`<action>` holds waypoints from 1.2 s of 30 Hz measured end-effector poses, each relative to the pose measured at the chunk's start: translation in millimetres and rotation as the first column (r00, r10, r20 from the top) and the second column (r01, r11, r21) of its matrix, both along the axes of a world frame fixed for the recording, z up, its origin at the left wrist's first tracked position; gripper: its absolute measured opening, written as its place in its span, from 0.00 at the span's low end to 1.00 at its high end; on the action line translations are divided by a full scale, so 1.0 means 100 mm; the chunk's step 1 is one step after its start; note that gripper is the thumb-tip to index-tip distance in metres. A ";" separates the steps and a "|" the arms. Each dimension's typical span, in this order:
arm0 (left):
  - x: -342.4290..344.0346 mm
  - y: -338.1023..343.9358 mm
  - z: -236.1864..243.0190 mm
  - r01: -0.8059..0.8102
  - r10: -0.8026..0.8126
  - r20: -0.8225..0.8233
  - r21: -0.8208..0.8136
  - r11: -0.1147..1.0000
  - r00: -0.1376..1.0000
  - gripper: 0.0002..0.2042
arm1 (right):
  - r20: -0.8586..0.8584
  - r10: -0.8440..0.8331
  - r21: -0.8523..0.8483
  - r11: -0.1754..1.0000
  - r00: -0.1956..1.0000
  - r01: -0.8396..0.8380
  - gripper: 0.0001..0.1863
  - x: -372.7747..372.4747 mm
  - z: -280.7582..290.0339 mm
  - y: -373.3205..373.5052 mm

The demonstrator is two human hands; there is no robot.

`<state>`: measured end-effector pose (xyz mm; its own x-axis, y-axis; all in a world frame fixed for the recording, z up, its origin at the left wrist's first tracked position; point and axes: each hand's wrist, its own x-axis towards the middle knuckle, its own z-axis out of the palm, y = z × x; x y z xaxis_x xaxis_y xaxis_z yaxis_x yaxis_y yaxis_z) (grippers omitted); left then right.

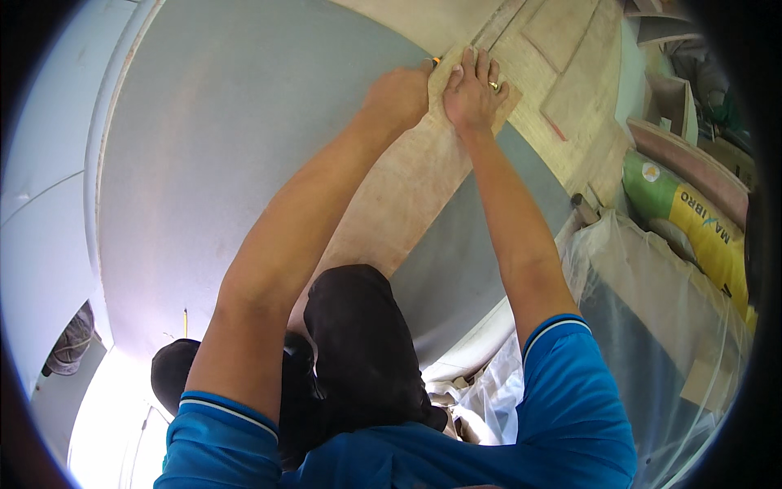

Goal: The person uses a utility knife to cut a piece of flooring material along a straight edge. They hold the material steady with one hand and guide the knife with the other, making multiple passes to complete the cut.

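A long pale plywood strip (407,187) lies diagonally across a large grey sheet (236,130). My right hand (474,91), a ring on one finger, presses flat on the strip's far end with fingers spread. My left hand (397,96) is closed around a pencil (437,60) whose orange tip shows at the strip's edge, right beside my right hand. Both arms reach far forward in blue short sleeves. My dark-trousered knee (358,342) rests on the strip's near end.
More plywood boards (570,65) lie beyond the sheet at the upper right. A green and yellow sack (692,220) and clear plastic sheeting (652,326) sit to the right. A second pencil (185,323) lies near the sheet's lower left edge. White panels (41,244) border the left.
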<state>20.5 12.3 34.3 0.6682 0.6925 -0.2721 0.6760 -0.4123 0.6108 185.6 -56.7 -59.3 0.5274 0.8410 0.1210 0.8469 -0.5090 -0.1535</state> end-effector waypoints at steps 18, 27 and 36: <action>-0.70 -0.52 0.51 0.135 -0.203 -0.329 -0.219 0.966 0.922 0.27 | 0.006 -0.004 0.021 1.000 1.000 0.004 0.30 0.08 -0.08 -0.06; -1.82 -0.57 0.79 0.243 -0.282 -0.384 -0.149 0.959 0.879 0.31 | 0.110 0.028 0.053 0.998 0.994 -0.034 0.31 0.13 -0.15 -0.10; -3.93 -0.58 1.60 -0.489 0.411 -0.299 -0.268 0.830 0.861 0.26 | -0.278 0.133 -0.411 0.879 0.951 -0.243 0.35 -0.33 0.54 0.92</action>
<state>-372.5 -45.6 194.7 0.1992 0.7466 -0.6347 0.8682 0.1659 0.4676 152.2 35.2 -5.2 0.3203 0.8647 -0.3870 0.9003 -0.4050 -0.1596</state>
